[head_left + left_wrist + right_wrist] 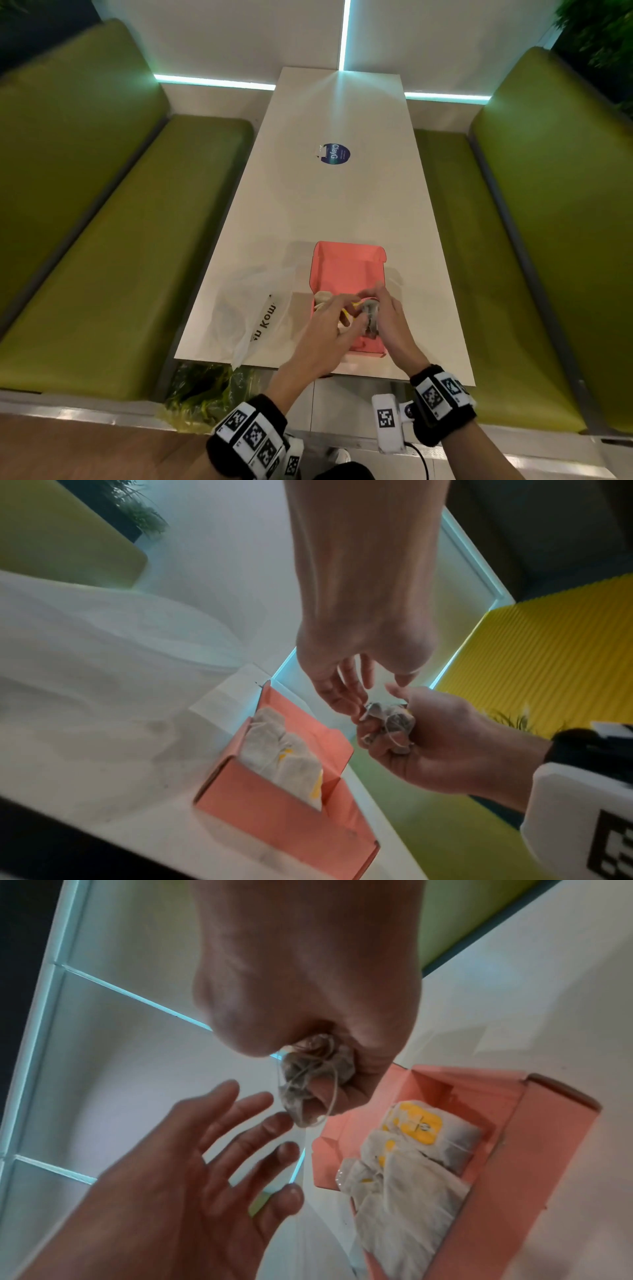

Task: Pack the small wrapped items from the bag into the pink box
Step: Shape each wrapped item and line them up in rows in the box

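The open pink box [342,270] stands near the table's front edge, its lid flap raised at the far side. Several wrapped tea bags [407,1177] with yellow tags lie in its near half. Just above the box, my right hand [373,303] grips a crumpled bundle of wrapped tea bags [392,722] with loose strings. My left hand [270,1123] is beside it with fingers spread and straight, fingertips at the bundle's edge, holding nothing. The translucent white plastic bag [246,308] lies flat left of the box.
The white table [335,192] runs long and narrow away from me, with a round blue sticker [335,154] at mid-length. Green bench seats [120,240] flank both sides. A bag of leafy greens [202,387] sits below the table's front left corner.
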